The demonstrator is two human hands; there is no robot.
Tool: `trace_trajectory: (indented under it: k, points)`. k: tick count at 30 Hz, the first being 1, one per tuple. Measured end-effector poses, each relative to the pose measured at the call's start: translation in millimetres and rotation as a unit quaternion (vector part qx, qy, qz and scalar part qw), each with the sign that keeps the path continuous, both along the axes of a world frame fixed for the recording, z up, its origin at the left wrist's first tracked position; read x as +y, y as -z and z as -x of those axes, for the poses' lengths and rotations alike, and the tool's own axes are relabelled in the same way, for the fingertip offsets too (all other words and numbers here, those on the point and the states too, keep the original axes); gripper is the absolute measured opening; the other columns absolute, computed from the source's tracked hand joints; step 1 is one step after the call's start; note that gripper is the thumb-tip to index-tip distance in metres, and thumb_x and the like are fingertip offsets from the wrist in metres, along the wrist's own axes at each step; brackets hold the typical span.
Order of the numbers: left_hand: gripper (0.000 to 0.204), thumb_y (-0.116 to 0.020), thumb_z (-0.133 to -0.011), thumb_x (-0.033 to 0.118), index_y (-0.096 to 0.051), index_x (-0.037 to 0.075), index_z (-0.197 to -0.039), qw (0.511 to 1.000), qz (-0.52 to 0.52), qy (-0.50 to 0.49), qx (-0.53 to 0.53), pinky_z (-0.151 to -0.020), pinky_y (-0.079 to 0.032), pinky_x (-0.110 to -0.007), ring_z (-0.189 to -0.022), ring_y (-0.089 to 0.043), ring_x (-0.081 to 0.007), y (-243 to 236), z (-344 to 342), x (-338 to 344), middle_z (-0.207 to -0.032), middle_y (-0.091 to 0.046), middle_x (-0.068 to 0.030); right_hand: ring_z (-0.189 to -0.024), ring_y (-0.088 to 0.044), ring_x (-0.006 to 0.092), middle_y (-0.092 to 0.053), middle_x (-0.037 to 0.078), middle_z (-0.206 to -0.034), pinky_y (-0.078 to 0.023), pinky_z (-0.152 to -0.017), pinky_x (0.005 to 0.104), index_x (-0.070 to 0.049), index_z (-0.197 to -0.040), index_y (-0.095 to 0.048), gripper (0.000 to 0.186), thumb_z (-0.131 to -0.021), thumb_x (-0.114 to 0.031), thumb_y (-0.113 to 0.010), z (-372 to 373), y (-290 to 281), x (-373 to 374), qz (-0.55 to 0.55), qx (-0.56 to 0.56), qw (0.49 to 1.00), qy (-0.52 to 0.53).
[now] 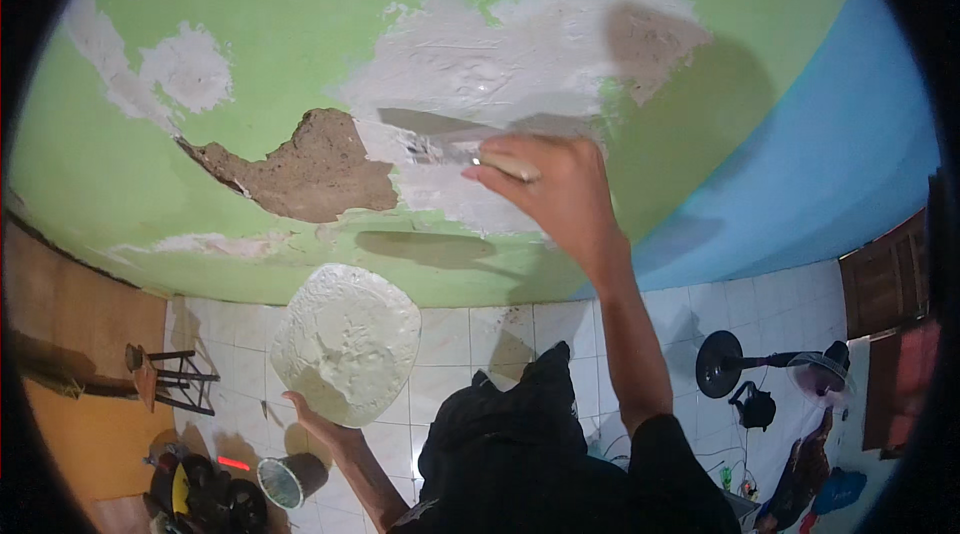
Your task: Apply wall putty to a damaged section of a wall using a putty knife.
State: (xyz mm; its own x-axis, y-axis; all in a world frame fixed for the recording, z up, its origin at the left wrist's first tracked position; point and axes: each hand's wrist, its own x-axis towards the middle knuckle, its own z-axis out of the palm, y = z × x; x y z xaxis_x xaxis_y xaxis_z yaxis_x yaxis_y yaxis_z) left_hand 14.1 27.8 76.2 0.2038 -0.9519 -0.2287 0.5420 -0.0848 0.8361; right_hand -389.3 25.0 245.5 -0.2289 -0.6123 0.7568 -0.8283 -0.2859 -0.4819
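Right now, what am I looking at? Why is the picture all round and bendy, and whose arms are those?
The picture comes from a small camera worn on a person's head, looking down over their own arms. Its wide lens bends straight edges, so the green wall looks curved. The right hand presses a scraper against white plaster spread on the wall. Beside it is a brown patch where the paint has come off. The left hand holds up a board covered in more white plaster. Below is a white tiled floor with a fan lying on it.
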Motion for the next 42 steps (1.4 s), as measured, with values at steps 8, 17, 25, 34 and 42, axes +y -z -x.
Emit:
trace_trajectory:
  k: [8,17,25,34,42]
  points:
    - [0.074,-0.032,-0.105,0.058,-0.036,-0.001,-0.150,0.999,0.011,0.025,0.021,-0.108,-0.044,-0.046,-0.130,-0.052,-0.0310,-15.1,6.0,7.1,-0.144,-0.051,-0.0164,-0.074,-0.072,0.0176,-0.076,0.011,-0.085,-0.055,-0.067,0.0288,0.000,-0.093,-0.077,0.024,-0.080,-0.019,-0.084,66.4,-48.7,66.6,-0.040,-0.079,0.993,0.076]
    - [0.076,-0.035,-0.105,0.059,-0.034,0.000,-0.151,0.998,0.034,0.039,0.042,-0.109,-0.043,-0.047,-0.131,-0.051,-0.0314,-11.3,-10.1,8.1,-0.146,-0.049,-0.0169,-0.076,-0.068,0.0116,-0.075,0.010,-0.086,-0.054,-0.070,0.0244,0.004,-0.097,-0.076,0.024,-0.080,-0.011,-0.084,66.9,-73.4,139.6,-0.074,-0.119,0.979,0.147]
    - [0.077,-0.039,-0.103,0.059,-0.036,-0.002,-0.149,0.999,0.027,-0.006,0.037,-0.108,-0.043,-0.046,-0.130,-0.052,-0.0312,-26.0,0.2,15.4,-0.144,-0.050,-0.0182,-0.073,-0.065,0.0112,-0.074,0.007,-0.084,-0.052,-0.069,0.0236,0.002,-0.096,-0.077,0.023,-0.078,-0.010,-0.085,29.8,-35.7,82.0,-0.085,-0.238,0.967,-0.037]
    - [0.075,-0.040,-0.104,0.058,-0.039,-0.003,-0.147,0.998,-0.007,-0.013,0.063,-0.106,-0.045,-0.045,-0.126,-0.055,-0.0307,-12.5,-20.6,24.9,-0.140,-0.053,-0.0174,-0.085,-0.065,0.0171,-0.070,0.008,-0.095,-0.052,-0.072,0.0303,-0.004,-0.107,-0.076,0.033,-0.075,0.000,-0.083,-14.3,14.6,58.7,0.003,-0.140,0.990,0.005]
    - [0.078,-0.040,-0.103,0.060,-0.037,-0.002,-0.149,1.000,-0.008,-0.023,-0.001,-0.108,-0.043,-0.045,-0.130,-0.052,-0.0302,-17.5,-21.3,20.6,-0.142,-0.051,-0.0175,-0.076,-0.065,0.0194,-0.068,0.004,-0.096,-0.050,-0.057,0.0309,-0.019,-0.103,-0.076,0.037,-0.072,-0.001,-0.085,-11.7,75.2,65.3,0.144,0.160,0.961,0.176]
